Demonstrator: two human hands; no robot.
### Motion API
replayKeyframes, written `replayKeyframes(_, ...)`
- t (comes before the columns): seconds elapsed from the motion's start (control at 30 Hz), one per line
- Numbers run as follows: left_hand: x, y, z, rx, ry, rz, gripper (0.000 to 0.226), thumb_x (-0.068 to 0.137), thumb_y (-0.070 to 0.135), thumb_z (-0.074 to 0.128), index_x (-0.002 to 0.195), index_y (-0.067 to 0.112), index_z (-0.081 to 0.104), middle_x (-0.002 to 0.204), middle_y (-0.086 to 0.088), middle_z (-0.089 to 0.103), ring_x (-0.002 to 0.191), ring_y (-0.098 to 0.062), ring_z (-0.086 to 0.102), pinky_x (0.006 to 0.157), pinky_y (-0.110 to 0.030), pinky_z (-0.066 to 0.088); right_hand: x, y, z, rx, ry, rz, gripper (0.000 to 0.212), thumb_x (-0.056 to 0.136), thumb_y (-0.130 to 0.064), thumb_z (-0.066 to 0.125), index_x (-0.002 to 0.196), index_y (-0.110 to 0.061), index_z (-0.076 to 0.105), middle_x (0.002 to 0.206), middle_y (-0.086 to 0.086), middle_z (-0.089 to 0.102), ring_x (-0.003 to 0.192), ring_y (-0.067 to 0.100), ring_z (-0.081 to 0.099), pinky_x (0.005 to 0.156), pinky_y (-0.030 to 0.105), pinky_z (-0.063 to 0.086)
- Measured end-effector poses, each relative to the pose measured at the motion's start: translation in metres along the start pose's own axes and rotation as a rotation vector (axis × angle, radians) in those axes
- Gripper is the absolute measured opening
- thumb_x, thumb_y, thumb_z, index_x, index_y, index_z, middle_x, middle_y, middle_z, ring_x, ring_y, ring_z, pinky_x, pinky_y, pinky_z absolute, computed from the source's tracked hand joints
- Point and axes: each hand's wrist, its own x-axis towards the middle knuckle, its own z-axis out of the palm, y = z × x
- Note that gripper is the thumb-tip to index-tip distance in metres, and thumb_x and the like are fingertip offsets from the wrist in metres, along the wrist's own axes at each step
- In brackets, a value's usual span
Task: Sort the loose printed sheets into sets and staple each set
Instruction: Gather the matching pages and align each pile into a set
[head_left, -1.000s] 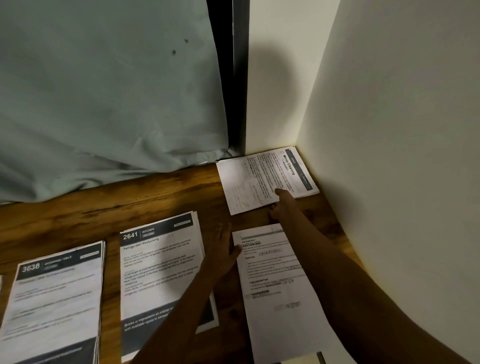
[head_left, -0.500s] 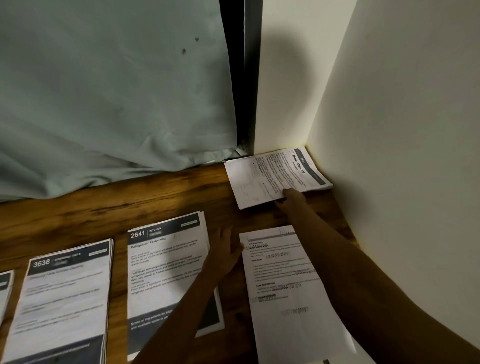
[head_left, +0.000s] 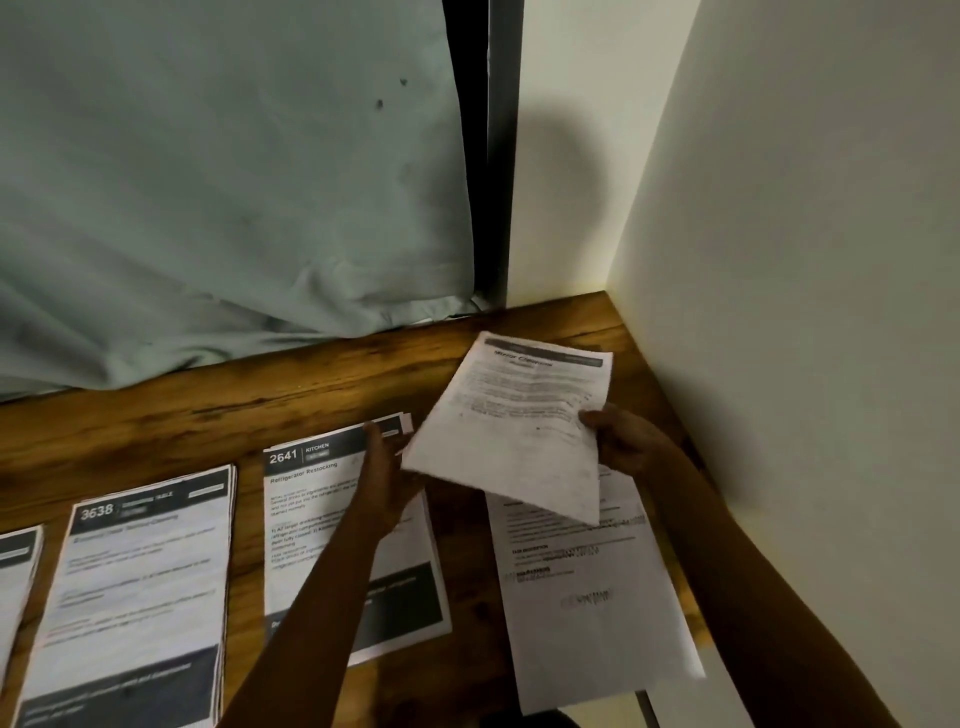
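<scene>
My right hand (head_left: 621, 439) pinches the right edge of a thin set of printed sheets (head_left: 519, 421) headed "Mirror Cleaning", lifted and tilted above the wooden table (head_left: 260, 410). My left hand (head_left: 387, 478) reaches toward its lower left corner, fingers straight, hovering over the stack headed "2641 Kitchen" (head_left: 311, 519). Whether it touches the lifted sheets is unclear. Under the lifted sheets, at the right, lies a white sheet of text (head_left: 582, 587). A stack headed "3638" (head_left: 140, 587) lies further left, and part of another stack (head_left: 15, 577) shows at the left edge.
A pale green curtain (head_left: 223, 182) hangs along the back of the table. A cream wall (head_left: 805, 312) closes the right side, forming a corner at the back right. A dark frame (head_left: 498, 156) runs vertically beside the curtain.
My right hand has picked the Mirror Cleaning sheets up from the back right corner and brought them nearer and leftward. My left hand moved up from beside the right-hand sheet toward them.
</scene>
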Motion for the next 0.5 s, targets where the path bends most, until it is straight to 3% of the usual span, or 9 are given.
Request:
replayKeyframes(0.1,-0.009,0.000,-0.004,0.068,-0.061,-0.129,0.072,0.088,0.071,0.022,0.116,0.014,0.057,0.111,-0.010,0.066,0.106,-0.028,0.060,0.086,-0.041,0.049,-0.011,0.015,0.002,-0.142,-0.070,0.066,0.037,0.079,0.002,0.062,0.114,-0.005,0.055,0.116,0.019,0.062,0.099,0.034,0.065,0.072,0.048,0.058)
replayKeyframes(0.17,-0.015,-0.006,-0.004,0.221,-0.049,-0.064,0.056,0.094,0.058,0.035,0.115,0.012,0.060,0.109,-0.008,0.067,0.103,-0.025,0.062,0.084,-0.038,0.049,-0.016,0.026,0.006,-0.299,0.007,0.088,0.024,0.088,0.004,0.053,0.109,-0.007,0.056,0.114,0.016,0.064,0.098,0.032,0.065,0.078,0.048,0.056)
replayKeyframes(0.27,-0.022,-0.019,-0.007,0.556,0.011,0.087,0.027,0.091,0.030,0.060,0.113,0.014,0.062,0.108,-0.008,0.068,0.095,-0.022,0.065,0.072,-0.031,0.053,-0.020,0.043,0.013,-0.578,0.186,0.069,0.024,0.090,0.000,0.052,0.112,-0.010,0.055,0.117,0.012,0.062,0.099,0.027,0.061,0.083,0.045,0.053)
replayKeyframes(0.4,-0.033,-0.033,-0.013,0.751,0.069,0.235,0.027,0.086,0.014,0.066,0.112,0.013,0.061,0.106,-0.006,0.067,0.091,-0.017,0.065,0.063,-0.023,0.053,-0.022,0.075,0.031,-0.918,0.375,-0.114,0.030,0.092,-0.007,0.049,0.122,-0.007,0.051,0.123,0.012,0.059,0.112,0.028,0.056,0.094,0.041,0.049)
replayKeyframes(0.5,-0.047,-0.043,-0.019,0.863,0.103,0.383,0.017,0.086,0.011,0.065,0.102,0.015,0.062,0.098,-0.002,0.067,0.085,-0.013,0.064,0.062,-0.017,0.049,-0.026,0.097,0.048,-1.037,0.486,-0.287,0.025,0.094,-0.006,0.045,0.119,-0.003,0.052,0.119,0.012,0.059,0.111,0.026,0.056,0.088,0.028,0.044)
